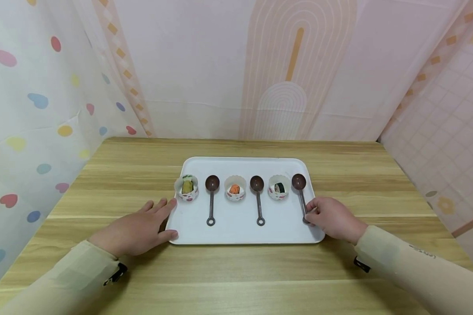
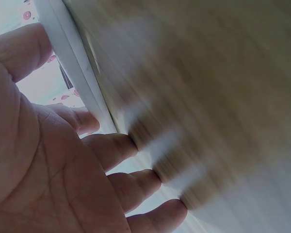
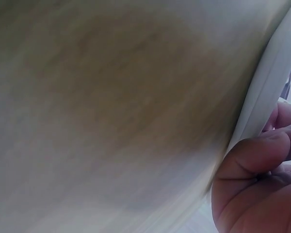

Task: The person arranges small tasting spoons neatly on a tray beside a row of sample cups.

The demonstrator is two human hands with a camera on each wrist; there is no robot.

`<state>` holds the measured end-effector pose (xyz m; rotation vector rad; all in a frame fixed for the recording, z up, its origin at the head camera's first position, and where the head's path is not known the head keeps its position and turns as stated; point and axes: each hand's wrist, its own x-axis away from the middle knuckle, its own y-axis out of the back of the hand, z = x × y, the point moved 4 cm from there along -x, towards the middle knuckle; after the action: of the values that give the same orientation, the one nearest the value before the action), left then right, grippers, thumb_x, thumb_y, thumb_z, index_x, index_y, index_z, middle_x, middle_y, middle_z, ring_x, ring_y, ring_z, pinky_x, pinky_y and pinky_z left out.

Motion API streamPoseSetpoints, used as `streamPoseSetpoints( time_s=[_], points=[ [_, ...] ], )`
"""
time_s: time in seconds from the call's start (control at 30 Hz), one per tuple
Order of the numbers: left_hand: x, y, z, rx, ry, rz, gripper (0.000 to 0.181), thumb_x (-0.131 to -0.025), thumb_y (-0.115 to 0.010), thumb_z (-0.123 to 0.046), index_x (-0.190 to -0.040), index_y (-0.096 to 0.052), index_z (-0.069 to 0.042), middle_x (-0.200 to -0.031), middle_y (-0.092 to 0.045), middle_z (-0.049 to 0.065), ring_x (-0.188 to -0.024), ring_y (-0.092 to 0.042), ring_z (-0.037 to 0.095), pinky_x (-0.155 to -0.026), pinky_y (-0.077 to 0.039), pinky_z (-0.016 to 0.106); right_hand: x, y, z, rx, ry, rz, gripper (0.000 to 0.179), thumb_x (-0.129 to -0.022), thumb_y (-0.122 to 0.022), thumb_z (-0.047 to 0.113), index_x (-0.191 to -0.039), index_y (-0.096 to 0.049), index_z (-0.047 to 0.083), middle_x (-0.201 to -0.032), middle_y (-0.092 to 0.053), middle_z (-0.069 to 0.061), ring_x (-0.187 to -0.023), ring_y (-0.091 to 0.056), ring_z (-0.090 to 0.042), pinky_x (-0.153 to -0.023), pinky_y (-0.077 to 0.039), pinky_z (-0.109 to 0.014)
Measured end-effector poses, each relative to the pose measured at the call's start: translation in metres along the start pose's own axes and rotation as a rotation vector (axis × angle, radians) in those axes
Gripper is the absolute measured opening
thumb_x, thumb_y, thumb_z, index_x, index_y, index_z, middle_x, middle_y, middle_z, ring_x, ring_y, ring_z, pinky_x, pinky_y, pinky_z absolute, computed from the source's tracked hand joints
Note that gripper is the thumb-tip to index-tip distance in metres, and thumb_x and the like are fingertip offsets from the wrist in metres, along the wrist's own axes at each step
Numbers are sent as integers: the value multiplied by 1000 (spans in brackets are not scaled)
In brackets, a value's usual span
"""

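Observation:
A white tray (image 1: 236,234) on the wooden table carries brown scoop-like spoons and paper cups in one alternating row. My left hand (image 1: 135,229) lies spread at the tray's left edge, thumb and index finger touching the rim; the left wrist view shows its straight fingers (image 2: 138,187). At the right end, my right hand (image 1: 336,219) pinches the handle of the rightmost spoon (image 1: 298,182), hiding its handle end. In the right wrist view the curled fingers (image 3: 252,158) sit beside the tray rim (image 3: 266,87); the spoon's handle is not distinguishable there.
The left cup (image 1: 187,195) holds a yellow-green piece, the middle cup (image 1: 235,196) an orange piece, the right cup (image 1: 279,195) a dark-wrapped sushi roll. Two more spoons, left (image 1: 212,183) and middle (image 1: 257,183), lie between them. Patterned curtains (image 1: 197,78) border the wooden table (image 1: 236,280).

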<state>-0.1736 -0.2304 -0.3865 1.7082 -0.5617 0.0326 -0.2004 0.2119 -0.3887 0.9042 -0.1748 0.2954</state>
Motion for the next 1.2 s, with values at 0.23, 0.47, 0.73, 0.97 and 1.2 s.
streamPoseSetpoints(
  time_s=[0.23,0.47,0.73,0.97,1.2],
  points=[
    [1,1,0,-10,1,3,94,-101,-55,-66,-168,-24,-7,-168,-29,32,-151,-24,63,-113,-39,71,0,-1,1,24,4,15,14,-97,-70,11,-105,-70,0,-90,-74,-7,-80,-64,-16,-67,-53,-29],
    [1,1,-1,1,5,5,94,-101,-56,-65,-168,-24,-7,-168,-29,31,-152,-23,63,-114,-39,71,0,-1,2,37,3,26,13,-97,-70,11,-104,-70,0,-90,-74,-6,-81,-63,-16,-67,-53,-29],
    [1,1,0,-19,-3,-1,94,-102,-56,-65,-167,-25,-6,-167,-30,33,-150,-26,64,-112,-40,71,-1,-2,2,40,6,24,12,-96,-71,10,-103,-70,0,-89,-74,-6,-80,-64,-15,-67,-54,-29],
    [1,2,-1,-30,-8,-3,95,-101,-56,-65,-167,-25,-5,-166,-30,34,-149,-27,65,-112,-40,71,-2,-2,2,42,-22,34,14,-96,-71,12,-105,-69,1,-91,-73,-7,-80,-63,-17,-66,-54,-29],
    [1,2,-1,-31,-7,2,95,-102,-56,-65,-167,-24,-4,-166,-30,34,-149,-27,65,-112,-40,71,-1,-1,4,65,-15,27,13,-96,-71,13,-103,-69,2,-90,-73,-7,-79,-63,-16,-65,-52,-29]
  ],
)
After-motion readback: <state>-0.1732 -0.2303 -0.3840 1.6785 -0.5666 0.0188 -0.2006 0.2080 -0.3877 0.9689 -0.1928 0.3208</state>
